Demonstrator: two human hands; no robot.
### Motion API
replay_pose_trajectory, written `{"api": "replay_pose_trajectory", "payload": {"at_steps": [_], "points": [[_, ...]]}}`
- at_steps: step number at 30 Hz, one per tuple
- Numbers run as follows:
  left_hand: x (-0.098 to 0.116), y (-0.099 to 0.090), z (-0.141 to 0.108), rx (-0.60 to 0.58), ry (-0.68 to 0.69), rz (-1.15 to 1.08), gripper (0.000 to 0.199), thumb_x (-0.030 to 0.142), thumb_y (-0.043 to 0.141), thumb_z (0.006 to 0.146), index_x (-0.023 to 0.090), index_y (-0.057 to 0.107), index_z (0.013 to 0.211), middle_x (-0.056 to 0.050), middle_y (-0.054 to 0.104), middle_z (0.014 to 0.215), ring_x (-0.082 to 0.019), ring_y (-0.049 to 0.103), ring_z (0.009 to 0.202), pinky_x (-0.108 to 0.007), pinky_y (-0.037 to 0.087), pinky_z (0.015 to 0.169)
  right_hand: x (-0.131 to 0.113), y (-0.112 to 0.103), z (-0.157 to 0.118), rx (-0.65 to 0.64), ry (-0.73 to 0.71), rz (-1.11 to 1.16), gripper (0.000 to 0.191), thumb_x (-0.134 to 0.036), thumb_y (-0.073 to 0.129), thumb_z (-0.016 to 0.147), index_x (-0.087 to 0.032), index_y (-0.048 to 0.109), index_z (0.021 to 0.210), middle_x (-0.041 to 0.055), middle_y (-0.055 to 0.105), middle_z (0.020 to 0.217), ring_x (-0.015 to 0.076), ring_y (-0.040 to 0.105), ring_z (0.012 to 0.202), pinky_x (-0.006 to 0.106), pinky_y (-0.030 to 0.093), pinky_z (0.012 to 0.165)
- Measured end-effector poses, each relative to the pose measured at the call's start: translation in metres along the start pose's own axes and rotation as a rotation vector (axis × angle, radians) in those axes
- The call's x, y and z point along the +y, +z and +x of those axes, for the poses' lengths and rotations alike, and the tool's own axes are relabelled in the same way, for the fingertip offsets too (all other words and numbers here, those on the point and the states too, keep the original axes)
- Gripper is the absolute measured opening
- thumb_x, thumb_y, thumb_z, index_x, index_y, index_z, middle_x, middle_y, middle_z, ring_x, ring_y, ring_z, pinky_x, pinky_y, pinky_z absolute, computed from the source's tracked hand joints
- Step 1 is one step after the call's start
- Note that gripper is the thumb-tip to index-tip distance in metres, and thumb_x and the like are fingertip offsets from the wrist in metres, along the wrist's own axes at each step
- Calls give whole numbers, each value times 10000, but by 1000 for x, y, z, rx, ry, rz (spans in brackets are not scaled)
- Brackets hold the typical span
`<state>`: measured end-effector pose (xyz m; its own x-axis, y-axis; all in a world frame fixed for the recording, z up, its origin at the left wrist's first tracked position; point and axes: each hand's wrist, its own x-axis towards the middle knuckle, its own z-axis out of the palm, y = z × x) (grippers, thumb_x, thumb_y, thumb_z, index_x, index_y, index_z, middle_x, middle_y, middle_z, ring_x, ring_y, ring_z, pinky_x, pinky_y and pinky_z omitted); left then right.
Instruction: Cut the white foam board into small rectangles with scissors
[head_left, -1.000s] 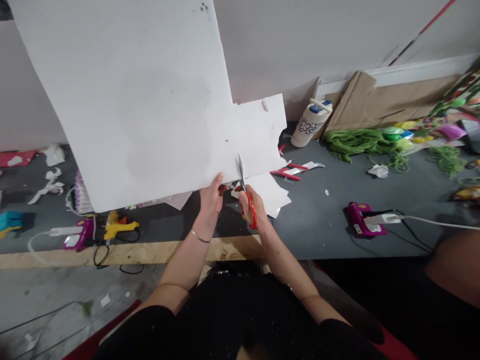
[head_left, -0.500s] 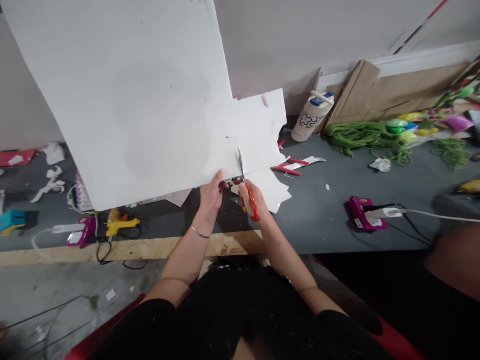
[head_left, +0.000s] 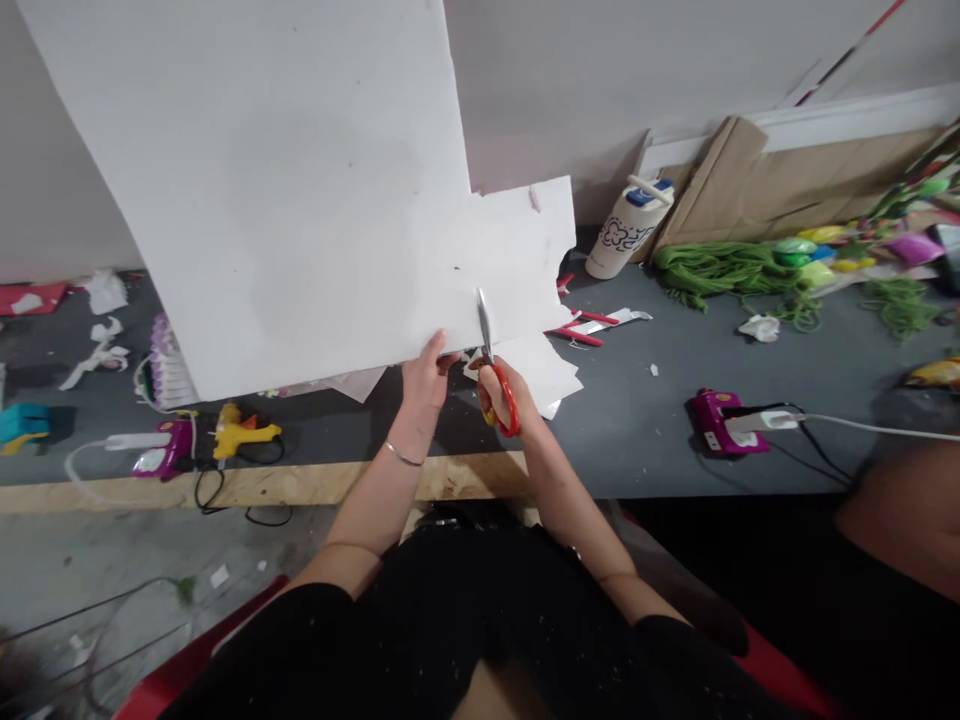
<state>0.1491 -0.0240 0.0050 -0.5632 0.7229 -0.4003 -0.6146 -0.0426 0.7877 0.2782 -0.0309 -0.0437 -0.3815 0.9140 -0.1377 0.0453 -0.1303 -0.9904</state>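
A large white sheet of board [head_left: 322, 210] fills the upper left, with a notch cut out at its upper right and a ragged right edge. My left hand [head_left: 427, 375] grips its near edge, thumb on top and fingers hidden underneath. My right hand [head_left: 506, 385] is closed around the handles of red-orange scissors [head_left: 510, 405]. Their metal blades point away from me and lie at the board's near edge, one blade over its top face. White offcuts [head_left: 544, 375] lie on the table just right of the scissors.
Red-handled tools [head_left: 581, 330] lie right of the board, near a white tumbler [head_left: 626, 230]. Green yarn [head_left: 712, 270] is by the cardboard [head_left: 810, 190]. Purple power blocks [head_left: 724, 425] with cables sit on the table. A yellow glue gun [head_left: 244, 435] is at left. Another person's arm [head_left: 907, 515] is at right.
The board's near left corner has risen slightly and shifted a little right. Both hands stay at its near edge, and the scissors remain in my right hand.
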Motion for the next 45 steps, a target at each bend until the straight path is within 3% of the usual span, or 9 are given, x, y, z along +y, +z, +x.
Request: {"api": "replay_pose_trajectory", "payload": {"at_steps": [5, 9, 12, 16, 22, 28, 34, 38, 45], "points": [[12, 3, 15, 11, 66, -29, 255, 32, 775, 874, 198, 789, 1067, -6, 837, 1092, -107, 750, 811, -166, 564, 594, -10, -24, -47, -182, 71, 76, 739, -937, 446, 928, -229, 640, 1021, -38, 544, 643, 153, 547, 539, 316, 497, 550], [21, 3, 28, 6, 105, -34, 299, 52, 802, 881, 204, 802, 1138, -41, 826, 1254, -107, 753, 859, -172, 585, 620, -20, -38, -77, -213, -22, 62, 694, -889, 483, 961, -226, 659, 1065, -30, 535, 691, 146, 520, 578, 313, 491, 574], [19, -2, 27, -7, 80, -16, 346, 35, 805, 874, 226, 811, 1162, -19, 839, 1164, -98, 756, 845, -158, 574, 616, -33, -45, -69, -177, -49, 61, 709, -899, 520, 933, -220, 660, 1079, -38, 499, 705, 132, 492, 579, 300, 464, 564], [17, -10, 18, -31, 83, -6, 409, 2, 763, 896, 235, 804, 1230, -11, 838, 1193, -75, 734, 795, -146, 530, 558, -49, -51, -46, -190, 40, -37, 736, -911, 525, 912, -197, 655, 1033, -40, 511, 707, 114, 485, 554, 278, 438, 529], [20, -14, 15, -31, 105, 1, 350, -22, 743, 883, 217, 816, 1128, -10, 833, 1114, -63, 688, 688, -140, 478, 464, -54, -53, -40, -255, 115, -79, 666, -845, 575, 934, -188, 667, 991, -59, 500, 616, 107, 464, 478, 265, 413, 473], [15, -21, 14, -36, 96, 58, 358, 16, 782, 836, 229, 823, 1122, -6, 824, 1035, -83, 697, 689, -146, 474, 465, -56, -54, -33, -220, 198, -138, 651, -829, 621, 928, -182, 694, 910, -52, 507, 597, 98, 462, 446, 259, 404, 443], [1, -17, -11, -26, 63, 116, 232, 67, 818, 857, 222, 809, 1029, 2, 827, 1016, -112, 715, 718, -197, 552, 572, -45, -30, -22, -87, 47, -226, 642, -850, 446, 969, -232, 619, 936, -20, 577, 693, 147, 538, 533, 313, 449, 527], [0, -19, -21, 38, -7, 112, 124, 98, 807, 898, 169, 750, 813, 16, 764, 805, -77, 620, 558, -196, 525, 547, -37, -11, -20, 13, -78, -267, 601, -843, 422, 953, -258, 559, 946, -1, 637, 739, 188, 595, 655, 350, 476, 662], [0, -40, -27, 20, -7, 153, 148, 58, 825, 863, 191, 770, 828, 2, 805, 899, -97, 659, 615, -224, 545, 557, -31, -1, -28, -24, -15, -171, 691, -910, 376, 929, -264, 543, 746, 10, 596, 607, 188, 582, 575, 348, 479, 614]]}}
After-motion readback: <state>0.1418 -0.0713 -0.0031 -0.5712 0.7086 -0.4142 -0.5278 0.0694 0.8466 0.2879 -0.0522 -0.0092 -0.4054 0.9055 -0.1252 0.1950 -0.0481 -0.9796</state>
